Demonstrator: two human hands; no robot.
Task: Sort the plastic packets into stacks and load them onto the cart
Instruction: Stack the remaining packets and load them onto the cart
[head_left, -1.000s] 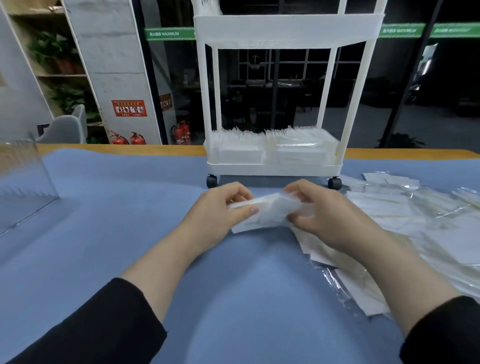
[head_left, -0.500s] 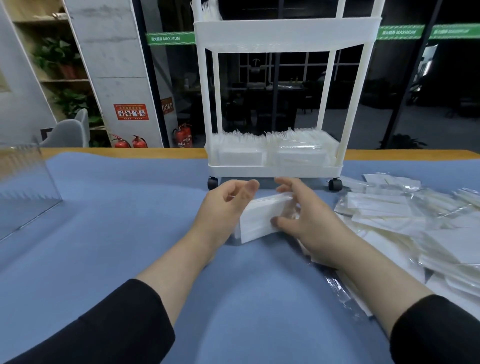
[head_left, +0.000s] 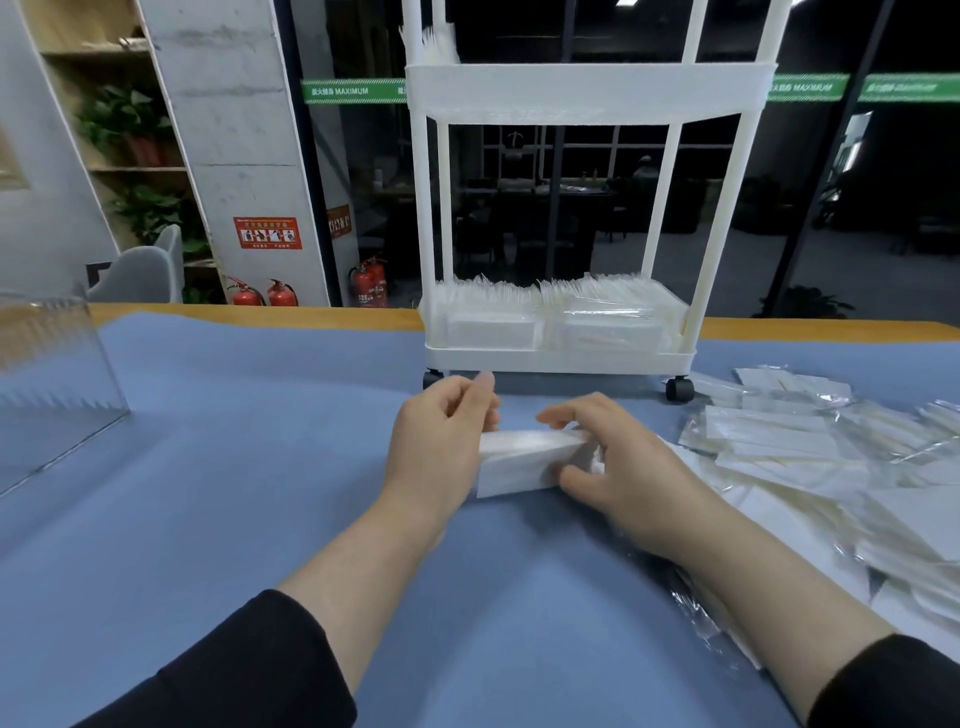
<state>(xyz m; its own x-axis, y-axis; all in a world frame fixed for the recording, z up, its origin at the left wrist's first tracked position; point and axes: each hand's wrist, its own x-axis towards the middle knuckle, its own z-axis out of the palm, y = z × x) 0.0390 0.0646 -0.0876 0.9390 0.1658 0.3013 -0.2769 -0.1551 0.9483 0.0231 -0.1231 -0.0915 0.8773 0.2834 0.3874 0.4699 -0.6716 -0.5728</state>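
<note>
At frame centre we hold a stack (head_left: 524, 462) of packets between our left hand (head_left: 441, 441) and right hand (head_left: 618, 467), fingers curled around its ends, below the cart (head_left: 561, 358).

Both arms wear black sleeves — plain, matte, with no print or cuff button showing. Each sleeve ends well back from the fingers, leaving the forearm bare. The left hand (head_left: 439, 441) and right hand (head_left: 618, 467) are bare — no rings, watch or gloves.
</note>
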